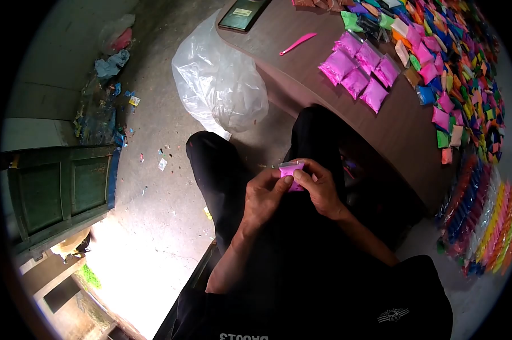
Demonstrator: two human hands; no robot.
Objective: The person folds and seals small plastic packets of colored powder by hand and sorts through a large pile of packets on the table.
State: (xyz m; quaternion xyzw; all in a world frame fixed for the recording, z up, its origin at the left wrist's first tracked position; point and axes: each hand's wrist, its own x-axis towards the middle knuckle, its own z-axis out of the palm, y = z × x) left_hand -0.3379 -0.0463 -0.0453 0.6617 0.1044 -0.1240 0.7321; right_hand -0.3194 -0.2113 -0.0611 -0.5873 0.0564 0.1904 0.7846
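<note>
A small clear packet with pink filling [290, 169] is held between both hands, just above my lap. My left hand [263, 197] grips its left side, thumb pressed on the front. On the other side my right hand [318, 187] pinches the packet, its thumb close to the left thumb. Fingers behind the packet are partly hidden. Several similar pink packets [374, 94] lie grouped on the brown table [403, 127] beyond my right knee. Near them rests a pink plastic knife-like tool [298, 43].
A large clear plastic bag [216, 79] hangs by the table's edge. A phone [244, 14] lies on the tabletop. Many colourful packets [443, 68] are heaped at the right, with bundled colourful strips [485, 221] below. Litter [162, 163] dots the floor near a green door [60, 190].
</note>
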